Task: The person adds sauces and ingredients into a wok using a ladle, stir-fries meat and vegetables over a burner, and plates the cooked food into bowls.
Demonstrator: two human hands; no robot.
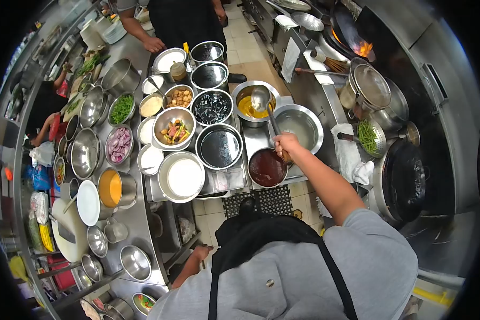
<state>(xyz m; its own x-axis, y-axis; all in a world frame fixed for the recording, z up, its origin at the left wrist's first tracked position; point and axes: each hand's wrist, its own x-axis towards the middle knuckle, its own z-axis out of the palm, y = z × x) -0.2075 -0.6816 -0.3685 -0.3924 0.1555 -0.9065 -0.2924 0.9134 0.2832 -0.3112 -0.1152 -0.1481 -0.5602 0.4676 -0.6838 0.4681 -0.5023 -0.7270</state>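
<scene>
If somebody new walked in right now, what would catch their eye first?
Probably the orange flames flaring at the dark wok, upper right. Next, the right hand holding a ladle over yellow liquid near the middle. Then maybe the purple pieces, apparently onion, among the bowls on the left.

Nearest my right hand (285, 145), which grips one ladle (261, 98), I have three pots: one yellow-liquid pot (250, 122), one pale-liquid pot (318, 121) and one red-sauce pot (251, 160). Just left of the hand I count four dark-filled containers (199, 154) in a column. Past them are five white-filled containers (160, 175), one bowl of brown cubes (168, 100) and one bowl of mixed pieces (157, 124). Farther left come one bowl of purple onion (108, 152) and one orange-liquid pot (127, 186). Well right of my hand are two woks (405, 184).
</scene>
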